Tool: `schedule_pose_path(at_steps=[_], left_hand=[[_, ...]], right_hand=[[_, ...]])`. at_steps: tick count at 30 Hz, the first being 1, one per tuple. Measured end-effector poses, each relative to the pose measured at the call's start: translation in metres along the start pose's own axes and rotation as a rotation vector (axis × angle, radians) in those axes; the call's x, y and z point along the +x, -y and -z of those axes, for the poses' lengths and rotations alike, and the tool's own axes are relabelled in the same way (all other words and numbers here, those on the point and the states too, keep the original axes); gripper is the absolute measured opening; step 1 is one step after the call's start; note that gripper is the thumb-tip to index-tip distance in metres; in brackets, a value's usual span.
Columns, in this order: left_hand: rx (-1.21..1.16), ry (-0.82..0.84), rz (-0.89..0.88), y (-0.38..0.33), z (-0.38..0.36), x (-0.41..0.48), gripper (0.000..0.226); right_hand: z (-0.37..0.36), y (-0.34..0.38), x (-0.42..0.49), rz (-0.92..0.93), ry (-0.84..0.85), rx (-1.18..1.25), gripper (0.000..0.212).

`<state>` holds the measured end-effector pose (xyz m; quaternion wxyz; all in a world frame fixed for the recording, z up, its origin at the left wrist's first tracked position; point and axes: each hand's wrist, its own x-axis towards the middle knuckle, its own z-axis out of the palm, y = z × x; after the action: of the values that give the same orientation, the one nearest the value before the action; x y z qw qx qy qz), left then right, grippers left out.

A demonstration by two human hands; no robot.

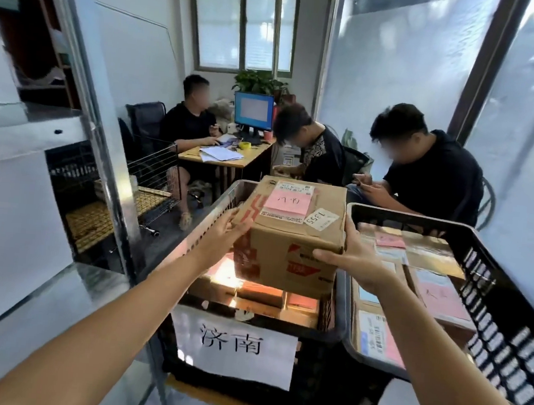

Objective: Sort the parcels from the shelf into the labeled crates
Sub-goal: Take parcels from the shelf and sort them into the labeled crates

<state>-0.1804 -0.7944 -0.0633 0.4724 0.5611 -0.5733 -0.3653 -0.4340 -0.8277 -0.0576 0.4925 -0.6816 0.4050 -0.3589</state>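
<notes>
The black plastic crate (326, 307) with a white paper label (233, 348) of two printed characters on its near wall stands straight ahead. Its right rim is touching or just beside the rim of a second black slatted plastic crate (492, 306) at 3 o'clock. There is no open gap between the two. At 9 o'clock a shiny metal shelf upright (104, 130) rises just beside the labelled crate's left wall, so that side is tight. Beyond it, low at 10 o'clock, sits a wire mesh basket (154, 189) on the floor. At 12 to 1 o'clock, past the far rims, three seated people and a wooden tabletop (227, 161) with a monitor (253, 110) close off the room. The free space lies above the crates and back toward 6 o'clock.

A brown cardboard box (291, 236) with red printing, a pink paper note (288, 202) and a white sticker (320, 219) marked 1355 on top is upright over the far half of the labelled crate. Most of it stands above rim level. Flat parcels (251, 293) with pink notes lie lit beneath it. Whether it rests on them cannot be told.

The left hand (224, 229) is at the box's 9 o'clock, its fingers laid nearly straight against the left face. The right hand (352, 258) is at 3 to 4 o'clock, grasping the near right corner with its thumb across the front face and its fingers up the right side. The box is held between them.

The second crate holds flat cardboard parcels (435, 291) with pink and white labels.
</notes>
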Motion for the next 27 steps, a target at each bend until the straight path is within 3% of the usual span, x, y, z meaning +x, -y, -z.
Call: schedule_pose_path(at_steps=[5,9,19,27], left_hand=[[0.111,0.032,0.043,0.024,-0.006,0.024,0.055],[0.188,0.057,0.056,0.036,-0.004,0.039,0.053],[0.266,0.079,0.026,0.04,-0.011,0.062,0.053],[0.236,0.138,0.042,0.043,-0.013,0.068,0.052]], right_hand=[[-0.003,-0.022,0.025,-0.125,-0.027,-0.18,0.11],[-0.008,-0.026,0.041,-0.125,-0.147,-0.471,0.107],[-0.006,-0.014,0.064,-0.228,-0.097,-0.982,0.098],[-0.006,-0.019,0.062,-0.284,-0.105,-0.999,0.098]])
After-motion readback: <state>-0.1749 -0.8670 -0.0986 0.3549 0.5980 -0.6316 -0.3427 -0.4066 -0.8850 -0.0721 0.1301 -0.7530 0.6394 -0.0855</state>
